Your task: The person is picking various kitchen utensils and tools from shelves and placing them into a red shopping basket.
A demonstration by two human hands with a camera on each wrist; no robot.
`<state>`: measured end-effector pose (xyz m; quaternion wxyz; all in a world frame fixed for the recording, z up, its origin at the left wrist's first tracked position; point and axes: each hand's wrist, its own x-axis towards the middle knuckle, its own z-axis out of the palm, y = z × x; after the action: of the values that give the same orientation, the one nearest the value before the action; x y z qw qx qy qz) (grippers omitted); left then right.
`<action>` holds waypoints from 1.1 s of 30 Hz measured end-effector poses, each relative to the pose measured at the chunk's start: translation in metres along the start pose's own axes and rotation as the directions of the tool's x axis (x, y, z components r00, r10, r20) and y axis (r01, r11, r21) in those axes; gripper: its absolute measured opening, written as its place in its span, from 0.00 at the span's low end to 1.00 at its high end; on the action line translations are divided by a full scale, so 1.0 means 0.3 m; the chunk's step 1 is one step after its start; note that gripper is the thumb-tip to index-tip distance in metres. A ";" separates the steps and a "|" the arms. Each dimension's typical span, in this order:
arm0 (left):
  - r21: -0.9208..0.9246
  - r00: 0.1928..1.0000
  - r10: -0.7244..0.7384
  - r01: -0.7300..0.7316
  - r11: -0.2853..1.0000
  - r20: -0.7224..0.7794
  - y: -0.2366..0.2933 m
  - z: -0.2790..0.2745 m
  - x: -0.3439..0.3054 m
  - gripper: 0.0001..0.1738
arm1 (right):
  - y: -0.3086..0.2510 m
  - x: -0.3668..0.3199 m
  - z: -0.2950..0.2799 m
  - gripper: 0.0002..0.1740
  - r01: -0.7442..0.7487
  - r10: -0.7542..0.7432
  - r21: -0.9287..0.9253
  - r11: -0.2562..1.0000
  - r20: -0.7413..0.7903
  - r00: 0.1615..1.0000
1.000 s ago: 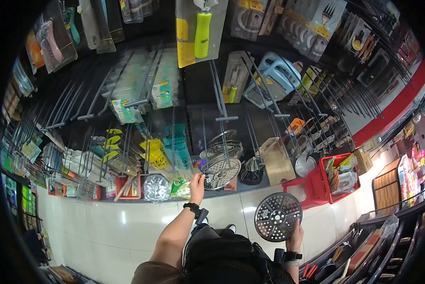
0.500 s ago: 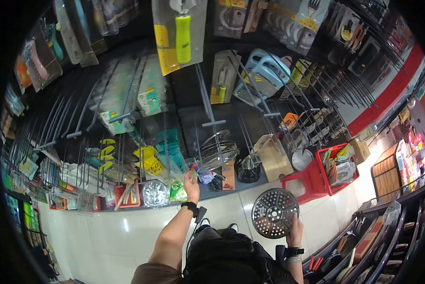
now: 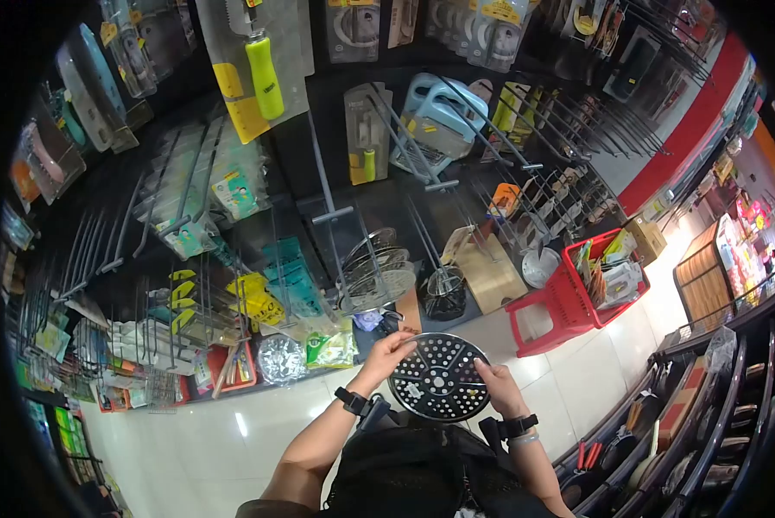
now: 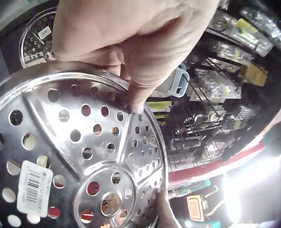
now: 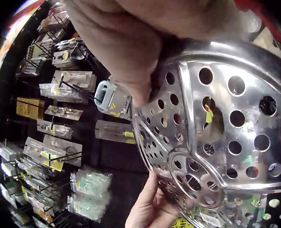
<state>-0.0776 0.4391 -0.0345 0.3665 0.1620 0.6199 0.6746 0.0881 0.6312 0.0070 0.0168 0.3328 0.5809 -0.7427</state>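
Note:
A round, shiny metal steamer plate (image 3: 440, 376) punched with holes is held in front of the body, between both hands. My left hand (image 3: 388, 356) pinches its left rim, thumb on the upper face. At the opposite rim my right hand (image 3: 501, 389) grips it, also with the thumb on top. In the left wrist view a white barcode label (image 4: 34, 189) sticks to the plate's face, and a second perforated plate (image 4: 36, 40) shows behind the hand. Fingers under the plate are mostly hidden.
Round metal racks and plates (image 3: 377, 274) hang on hooks ahead. Beside them are a wooden board (image 3: 489, 274) and a red basket (image 3: 607, 281) on a red stool (image 3: 538, 326). Packaged tools, including a green-handled one (image 3: 265, 78), hang above. Another shelf (image 3: 689, 423) stands at right.
My left hand has left a perforated disc at the hooks and come over to the plate's left rim. The right hand has brought the plate leftward. The head view has shifted rightward.

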 end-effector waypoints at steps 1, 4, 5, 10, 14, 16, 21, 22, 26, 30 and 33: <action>0.005 1.000 -0.001 0.001 1.000 -0.007 0.001 -0.005 -0.009 0.08 | 0.003 0.003 0.006 0.17 -0.001 0.001 0.003 1.000 0.009 1.000; -0.052 0.997 -0.074 0.073 0.996 -0.013 -0.016 -0.015 -0.028 0.07 | 0.043 0.025 -0.010 0.16 0.033 -0.038 0.050 0.998 0.102 0.994; -0.048 0.997 -0.074 0.073 0.996 -0.015 -0.030 -0.021 -0.032 0.07 | 0.064 0.031 -0.014 0.16 0.034 -0.040 0.054 0.998 0.105 0.994; 0.149 0.968 0.008 0.030 0.988 -0.249 -0.110 -0.080 -0.043 0.07 | 0.070 0.001 -0.079 0.24 0.097 -0.090 0.054 0.994 -0.130 0.988; 0.212 0.894 0.099 -0.005 0.977 -0.437 -0.215 -0.161 0.003 0.10 | 0.087 -0.044 -0.148 0.24 0.095 -0.072 0.158 0.983 -0.144 0.987; 0.301 0.851 0.161 -0.004 0.954 -0.500 -0.223 -0.196 0.035 0.11 | 0.110 -0.060 -0.172 0.23 0.104 -0.076 0.180 0.978 -0.153 0.985; 0.291 0.784 0.240 -0.079 0.953 -0.573 -0.198 -0.219 0.104 0.13 | 0.135 -0.095 -0.181 0.23 0.082 -0.047 0.203 0.976 -0.170 0.984; 0.294 0.777 0.245 -0.081 0.952 -0.579 -0.183 -0.215 0.111 0.13 | 0.135 -0.099 -0.179 0.23 0.071 -0.033 0.207 0.976 -0.181 0.983; 0.304 0.742 0.265 -0.087 0.949 -0.616 -0.191 -0.227 0.168 0.15 | 0.144 -0.105 -0.177 0.20 0.065 -0.019 0.216 0.974 -0.208 0.978; 0.191 0.751 0.161 -0.047 0.980 -0.640 -0.177 -0.227 0.188 0.16 | 0.154 -0.104 -0.176 0.20 0.073 -0.020 0.246 0.967 -0.212 0.977; 0.180 0.748 0.193 -0.100 0.979 -0.635 -0.186 -0.231 0.200 0.15 | 0.167 -0.103 -0.174 0.20 0.066 -0.014 0.256 0.964 -0.201 0.980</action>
<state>-0.1486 0.4291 -0.1144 0.0634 -0.0090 0.7375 0.6723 0.1574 0.6494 -0.0252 -0.0999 0.3923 0.4832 -0.7763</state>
